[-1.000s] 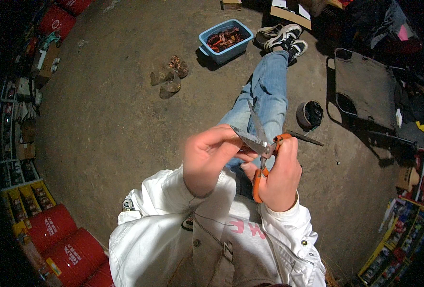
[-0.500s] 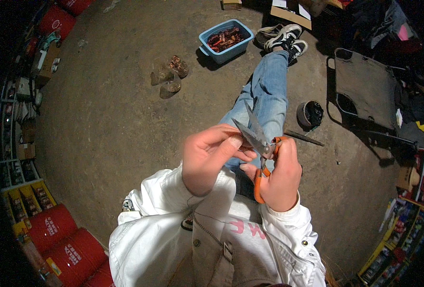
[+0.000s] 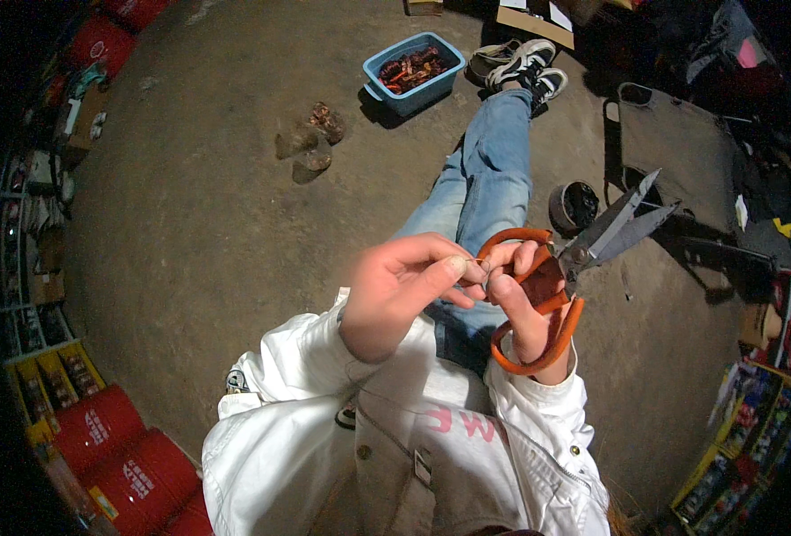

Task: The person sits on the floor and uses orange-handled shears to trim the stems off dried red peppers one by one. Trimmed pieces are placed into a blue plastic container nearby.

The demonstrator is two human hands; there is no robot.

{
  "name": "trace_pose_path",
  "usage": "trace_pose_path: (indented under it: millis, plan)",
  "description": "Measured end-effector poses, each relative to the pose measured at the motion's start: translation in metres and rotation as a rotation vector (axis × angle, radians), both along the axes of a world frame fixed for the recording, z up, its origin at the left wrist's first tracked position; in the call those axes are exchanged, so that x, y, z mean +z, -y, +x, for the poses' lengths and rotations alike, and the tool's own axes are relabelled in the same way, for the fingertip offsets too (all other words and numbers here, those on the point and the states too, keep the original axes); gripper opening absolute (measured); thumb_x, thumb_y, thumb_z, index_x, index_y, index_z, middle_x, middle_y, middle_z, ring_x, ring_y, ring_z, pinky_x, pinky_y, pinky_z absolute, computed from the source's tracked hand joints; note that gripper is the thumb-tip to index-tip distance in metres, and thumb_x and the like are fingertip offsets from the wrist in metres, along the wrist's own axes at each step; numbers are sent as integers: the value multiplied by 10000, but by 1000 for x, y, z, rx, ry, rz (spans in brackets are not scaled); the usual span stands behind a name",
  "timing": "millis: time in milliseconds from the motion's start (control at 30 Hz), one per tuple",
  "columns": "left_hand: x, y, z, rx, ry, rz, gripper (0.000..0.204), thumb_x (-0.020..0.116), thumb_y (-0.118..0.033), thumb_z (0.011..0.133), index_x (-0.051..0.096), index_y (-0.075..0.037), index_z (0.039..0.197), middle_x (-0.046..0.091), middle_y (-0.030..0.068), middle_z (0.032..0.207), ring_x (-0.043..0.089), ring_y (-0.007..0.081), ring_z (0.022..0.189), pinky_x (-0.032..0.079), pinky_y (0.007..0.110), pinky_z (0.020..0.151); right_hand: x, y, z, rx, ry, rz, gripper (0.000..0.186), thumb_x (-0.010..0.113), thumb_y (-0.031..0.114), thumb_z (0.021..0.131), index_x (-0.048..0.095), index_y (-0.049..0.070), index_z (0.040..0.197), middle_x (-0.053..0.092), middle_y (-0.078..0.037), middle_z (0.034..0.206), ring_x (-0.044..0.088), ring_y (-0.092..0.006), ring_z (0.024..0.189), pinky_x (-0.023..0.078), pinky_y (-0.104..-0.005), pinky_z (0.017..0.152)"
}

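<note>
My left hand (image 3: pixel 404 286) is closed in a pinch, thumb against forefinger, on a thin thread (image 3: pixel 476 260); only a short bit of it shows at the fingertips. Facing it, with fingertips almost meeting, my right hand (image 3: pixel 525 308) is closed round the orange-handled scissors (image 3: pixel 596 246). The handle loops hang about the right fingers and palm, and the grey blades point up and right, slightly apart. The right thumb and forefinger also come together at the thread. Both hands are above my lap, over the blue jeans (image 3: pixel 494 170).
A blue tub (image 3: pixel 413 89) of dark reddish pieces stands on the floor ahead, with several small clear bags (image 3: pixel 311 138) nearby. Right of my legs are a round dark container (image 3: pixel 574 207) and a folding chair (image 3: pixel 672 152). Red drums (image 3: pixel 137 482) stand at lower left.
The scissors have swung from between my hands, blades up-left, to the right with blades up-right. My right fingertips have come to the left hand's pinch.
</note>
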State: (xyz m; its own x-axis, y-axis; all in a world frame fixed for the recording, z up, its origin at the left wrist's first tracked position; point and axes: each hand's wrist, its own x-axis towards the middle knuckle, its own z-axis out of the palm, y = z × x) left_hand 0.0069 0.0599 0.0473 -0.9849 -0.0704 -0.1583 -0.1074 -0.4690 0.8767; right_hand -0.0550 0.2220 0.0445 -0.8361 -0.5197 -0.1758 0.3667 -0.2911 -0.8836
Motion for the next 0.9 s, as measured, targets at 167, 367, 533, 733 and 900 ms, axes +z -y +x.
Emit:
trace_pose_path:
  millis: [167,367,533,733,900]
  plan:
    - [-4,-1,-3,-17,-22,-134,99,571,-31,895,642,28,931,565,111,1096,616,174,959,538,280,778,-4,5,-4,-62,-140,-6,224,602,-16,840,409,69,914,573,-78,934,538,-138,847,417,-273,754]
    - [-2,5,-5,-26,-45,-283,77,611,0,854,663,32,902,554,115,1100,613,158,919,552,260,729,-2,-9,-16,-225,-251,24,241,583,22,862,353,92,880,544,-75,929,562,-172,869,455,-314,751]
    - [15,14,-3,-43,101,-261,96,588,-8,881,673,26,910,585,84,928,587,96,761,473,198,563,6,-14,-22,-182,-260,44,228,574,8,875,360,84,896,547,-77,943,567,-138,765,466,-276,707]
    - [23,17,-4,-41,12,-416,132,588,-69,893,690,8,924,619,51,836,552,84,722,440,227,640,10,-17,-25,-256,-321,125,223,599,35,848,391,97,898,555,-76,930,490,-98,725,400,-236,646]
    - [23,16,-6,-51,24,-357,153,577,-75,904,681,31,939,651,61,881,566,82,797,441,223,701,12,-22,-30,-322,-496,227,214,598,50,841,396,100,892,557,-76,926,487,-107,737,394,-247,669]
